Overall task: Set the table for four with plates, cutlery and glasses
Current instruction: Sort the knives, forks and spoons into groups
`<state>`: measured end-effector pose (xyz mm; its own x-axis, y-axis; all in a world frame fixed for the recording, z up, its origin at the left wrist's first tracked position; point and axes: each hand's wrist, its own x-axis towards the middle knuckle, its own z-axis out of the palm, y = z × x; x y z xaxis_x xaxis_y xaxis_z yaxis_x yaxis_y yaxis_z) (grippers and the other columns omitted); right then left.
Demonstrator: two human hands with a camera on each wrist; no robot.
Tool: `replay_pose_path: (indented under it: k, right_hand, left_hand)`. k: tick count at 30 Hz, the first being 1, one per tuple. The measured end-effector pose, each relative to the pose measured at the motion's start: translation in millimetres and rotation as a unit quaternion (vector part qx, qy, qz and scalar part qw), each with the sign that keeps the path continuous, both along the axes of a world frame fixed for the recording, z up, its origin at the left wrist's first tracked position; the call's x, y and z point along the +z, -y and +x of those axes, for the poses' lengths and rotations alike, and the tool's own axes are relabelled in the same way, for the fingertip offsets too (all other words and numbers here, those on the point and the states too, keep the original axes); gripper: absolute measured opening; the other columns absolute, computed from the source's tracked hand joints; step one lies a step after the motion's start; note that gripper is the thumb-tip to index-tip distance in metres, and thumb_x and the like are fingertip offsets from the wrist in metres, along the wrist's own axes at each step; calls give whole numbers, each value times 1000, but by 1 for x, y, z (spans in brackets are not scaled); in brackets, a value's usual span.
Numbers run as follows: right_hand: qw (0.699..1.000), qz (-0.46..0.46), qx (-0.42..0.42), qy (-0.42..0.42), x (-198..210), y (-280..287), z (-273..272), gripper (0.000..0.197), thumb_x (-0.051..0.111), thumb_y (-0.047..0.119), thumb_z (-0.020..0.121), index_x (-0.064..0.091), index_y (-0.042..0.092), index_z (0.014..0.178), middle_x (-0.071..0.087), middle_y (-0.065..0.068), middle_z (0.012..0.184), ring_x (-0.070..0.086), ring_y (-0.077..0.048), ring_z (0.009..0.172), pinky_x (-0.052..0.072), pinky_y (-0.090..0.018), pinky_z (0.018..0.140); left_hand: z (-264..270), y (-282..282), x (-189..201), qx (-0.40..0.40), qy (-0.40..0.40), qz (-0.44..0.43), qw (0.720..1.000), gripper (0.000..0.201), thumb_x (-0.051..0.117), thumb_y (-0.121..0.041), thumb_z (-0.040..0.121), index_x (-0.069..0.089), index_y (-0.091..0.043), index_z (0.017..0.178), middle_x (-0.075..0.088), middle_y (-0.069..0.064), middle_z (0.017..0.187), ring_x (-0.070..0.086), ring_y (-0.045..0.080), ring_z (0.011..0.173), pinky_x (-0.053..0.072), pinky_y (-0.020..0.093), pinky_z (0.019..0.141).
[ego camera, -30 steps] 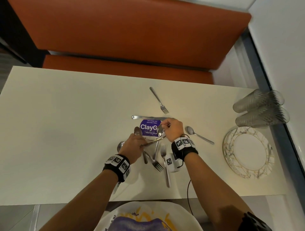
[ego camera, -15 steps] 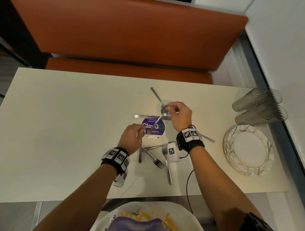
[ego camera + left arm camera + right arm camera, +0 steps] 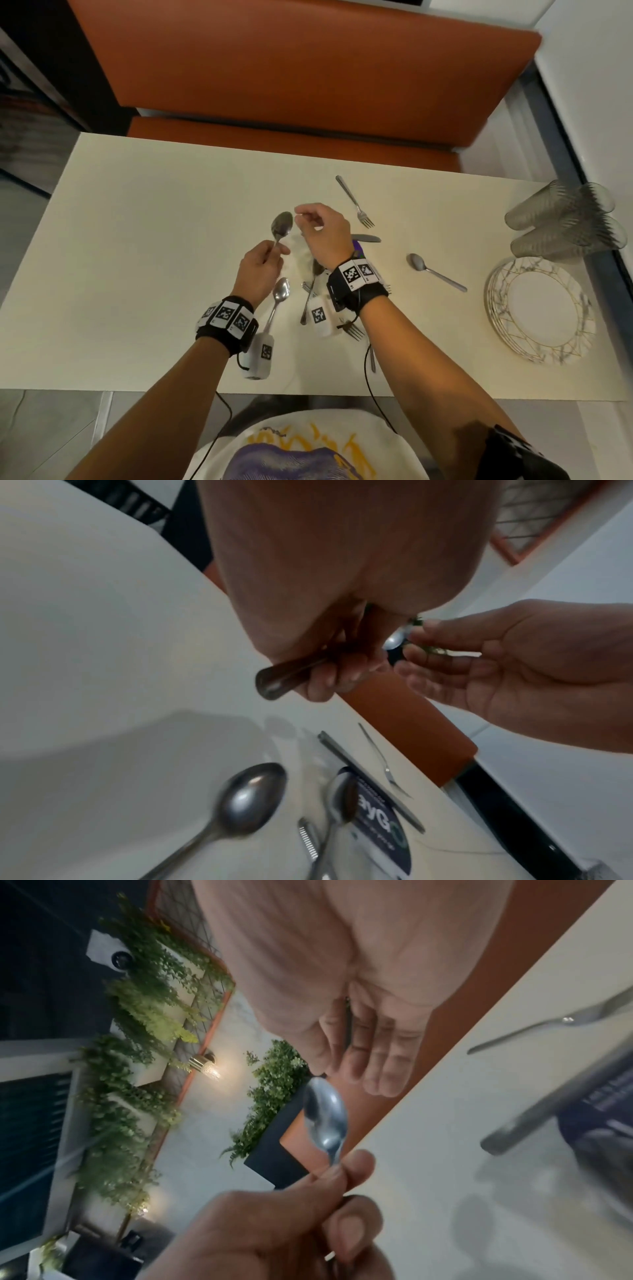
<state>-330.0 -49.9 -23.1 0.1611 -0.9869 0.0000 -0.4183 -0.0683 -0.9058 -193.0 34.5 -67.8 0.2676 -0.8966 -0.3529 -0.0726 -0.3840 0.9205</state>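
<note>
My left hand (image 3: 278,250) pinches the handle of a steel spoon (image 3: 282,224) and holds it above the cream table (image 3: 137,240), bowl pointing away. In the right wrist view its bowl (image 3: 325,1118) stands above my left thumb. My right hand (image 3: 304,219) hovers just right of the bowl with relaxed fingers (image 3: 377,1066) and holds nothing. Under the hands lie another spoon (image 3: 281,294), a knife (image 3: 367,238) and a fork (image 3: 352,330). Farther off lie a fork (image 3: 356,202) and a spoon (image 3: 435,272). Stacked plates (image 3: 541,311) and stacked glasses (image 3: 565,219) sit at the right end.
A purple sticker (image 3: 358,246) is on the table under my right wrist. An orange bench (image 3: 291,68) runs along the far side. A white wall (image 3: 599,85) closes the right side. The table's left half is bare.
My right hand lifted a spoon from the cutlery pile, passed it to my left hand and let go. The left hand now holds it raised.
</note>
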Motion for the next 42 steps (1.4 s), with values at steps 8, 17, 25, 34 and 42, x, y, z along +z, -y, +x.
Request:
replay_pose_path:
  k: [8, 17, 25, 34, 42]
  right_hand:
    - [973, 146, 41, -172, -62, -48, 9, 17, 63, 14, 93, 69, 13, 109, 67, 3, 97, 64, -11, 89, 54, -25, 86]
    - [941, 215, 30, -259, -89, -70, 21, 9, 60, 17, 96, 67, 11, 99, 70, -7, 101, 64, -19, 90, 52, -28, 78]
    - [964, 152, 82, -204, -69, -65, 27, 9, 58, 9, 96, 66, 8, 92, 62, 2, 83, 56, -11, 73, 40, -17, 64]
    - [983, 96, -17, -154, -57, -36, 35, 11, 63, 20, 93, 70, 13, 87, 72, -2, 77, 71, -21, 71, 62, -39, 73]
    - [987, 123, -1, -99, -57, -34, 28, 20, 62, 20, 97, 69, 17, 115, 74, -4, 86, 71, -17, 67, 61, -32, 69]
  left_hand:
    - [41, -51, -24, 78, -15, 110, 991, 31, 39, -11, 106, 69, -12, 101, 53, 2, 67, 42, 11, 48, 28, 16, 36]
    - [59, -74, -44, 58, -12, 150, 987, 31, 36, -8, 108, 67, -4, 105, 68, 13, 79, 66, 26, 67, 56, 38, 62]
    - [55, -66, -47, 42, -47, 140, 988, 29, 40, -1, 104, 68, -4, 100, 76, 21, 93, 76, 35, 89, 63, 45, 84]
    - [37, -43, -24, -15, -115, 149, 982, 27, 46, -12, 104, 72, -4, 106, 64, 12, 66, 56, 27, 51, 46, 31, 50]
    - [33, -35, -15, -24, -157, 162, 974, 31, 43, -15, 105, 71, -3, 106, 50, 4, 64, 32, 13, 41, 22, 21, 41]
